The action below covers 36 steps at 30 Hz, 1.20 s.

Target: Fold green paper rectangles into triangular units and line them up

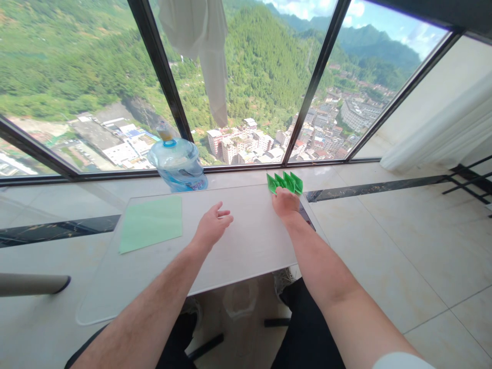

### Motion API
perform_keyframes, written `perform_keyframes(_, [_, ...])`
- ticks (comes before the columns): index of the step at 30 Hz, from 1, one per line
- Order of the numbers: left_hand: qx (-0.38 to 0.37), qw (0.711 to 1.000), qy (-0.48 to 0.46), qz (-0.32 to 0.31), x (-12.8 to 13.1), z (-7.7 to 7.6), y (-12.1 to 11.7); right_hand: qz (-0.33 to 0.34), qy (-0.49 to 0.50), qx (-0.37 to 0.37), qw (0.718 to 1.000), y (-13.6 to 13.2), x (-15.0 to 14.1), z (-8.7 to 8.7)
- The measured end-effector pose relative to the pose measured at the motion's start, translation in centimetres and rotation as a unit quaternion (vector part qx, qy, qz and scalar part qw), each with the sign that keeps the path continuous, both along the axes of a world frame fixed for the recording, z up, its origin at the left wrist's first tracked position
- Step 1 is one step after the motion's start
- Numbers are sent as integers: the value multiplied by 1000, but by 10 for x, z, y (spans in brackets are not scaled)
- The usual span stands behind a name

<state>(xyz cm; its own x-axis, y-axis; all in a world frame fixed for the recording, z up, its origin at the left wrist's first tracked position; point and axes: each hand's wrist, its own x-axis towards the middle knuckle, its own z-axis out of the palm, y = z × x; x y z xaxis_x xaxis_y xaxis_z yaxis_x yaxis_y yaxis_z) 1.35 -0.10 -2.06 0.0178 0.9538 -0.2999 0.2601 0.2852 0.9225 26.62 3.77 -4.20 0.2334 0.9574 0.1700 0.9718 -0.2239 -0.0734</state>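
Several bright green folded paper pieces (291, 182) with pointed tops stand in a row at the far right corner of the white table (246, 241). My right hand (285, 203) is at the front of this row, its fingers curled against the lower part of a piece and partly hidden. Above the middle of the table, my left hand (215, 223) holds nothing, with its fingers apart. To its left, a flat pale green sheet of paper (151, 224) lies on the tabletop.
A large clear blue water bottle (179, 164) stands behind the table by the window. Beside my right wrist, a dark flat object (307, 216) lies at the table's right edge. A grey cylinder (33, 284) is at the far left, and a white curtain (442, 118) hangs at right.
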Motion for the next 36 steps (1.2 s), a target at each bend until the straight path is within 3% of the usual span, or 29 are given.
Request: perform_keyframes(36, [5, 1000, 25, -12, -5, -5, 3, 6, -12, 19, 1000, 3, 3, -4])
